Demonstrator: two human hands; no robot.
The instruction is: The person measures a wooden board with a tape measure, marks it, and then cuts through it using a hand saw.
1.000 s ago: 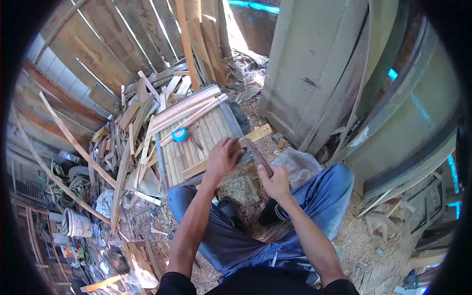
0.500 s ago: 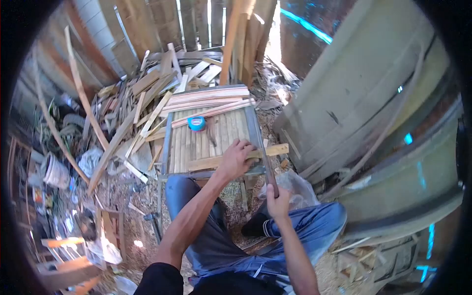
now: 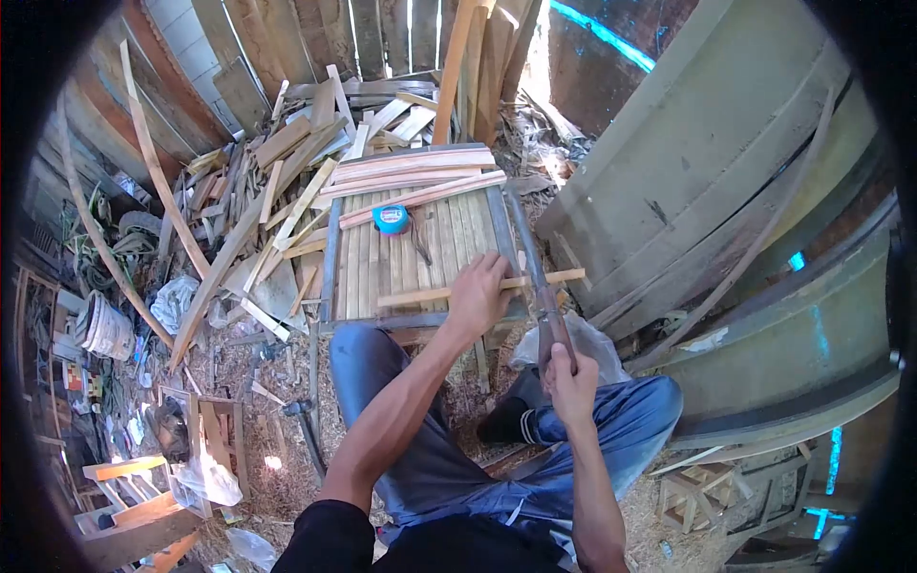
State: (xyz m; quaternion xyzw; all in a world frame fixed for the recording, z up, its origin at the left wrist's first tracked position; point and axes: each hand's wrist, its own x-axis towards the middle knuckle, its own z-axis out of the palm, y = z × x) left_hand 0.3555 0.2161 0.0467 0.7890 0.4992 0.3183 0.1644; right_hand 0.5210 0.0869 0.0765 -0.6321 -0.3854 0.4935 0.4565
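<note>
My left hand (image 3: 479,294) is closed over a thin wooden strip (image 3: 420,297) that lies crosswise over the near part of the slatted bamboo bench top (image 3: 368,272). Past the bench's right side sticks the strip's other end. My right hand (image 3: 571,380) grips the brown handle of a machete (image 3: 537,258), its long dark blade pointing away from me and crossing the strip in this view. A blue tape measure (image 3: 391,219) with a dark strap sits toward the back of the bench, close to several pale sawn strips (image 3: 411,172) laid across the far end.
Scrap wood (image 3: 306,158) is heaped behind and left of the bench. A hammer (image 3: 304,420) is on the shaving-covered ground by my left knee. To the right lean large curved boards (image 3: 669,191), with a clear plastic bag (image 3: 583,334) near my right knee.
The strip under my left hand has turned from its broad face to a narrower edge. My right hand has moved right with the machete, which now lies outside the bench edge.
</note>
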